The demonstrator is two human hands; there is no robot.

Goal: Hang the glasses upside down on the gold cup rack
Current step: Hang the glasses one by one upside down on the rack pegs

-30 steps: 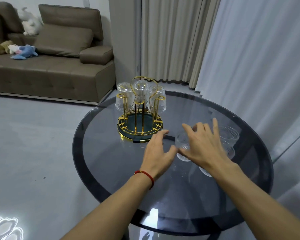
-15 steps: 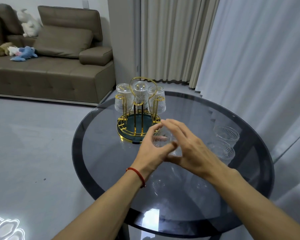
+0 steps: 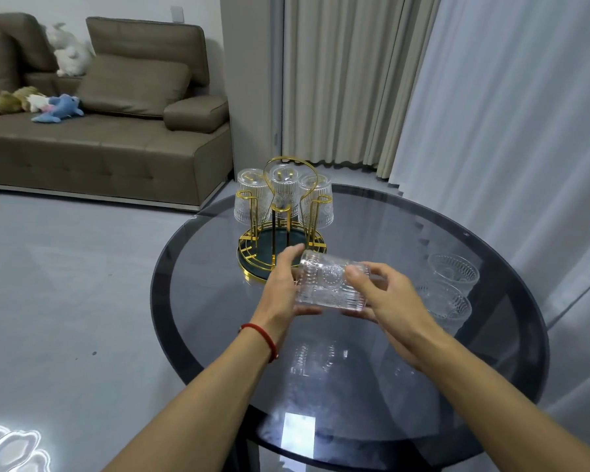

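Glass tumbler (image 3: 331,284) gripped between my left hand (image 3: 281,287) and right hand (image 3: 385,298).
I should finish inverting it, then lower it straight onto a free near prong of the gold rack (image 3: 280,233).

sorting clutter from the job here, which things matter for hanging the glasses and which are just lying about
Job: gold cup rack, three hung glasses, glass held sideways by left hand and right hand, two upright glasses.

Lying about: sofa, plush toys, curtains.

Rack (image 3: 281,247) behind held glass (image 3: 331,284); two glasses (image 3: 452,287) right, seemingly on table (image 3: 198,301).
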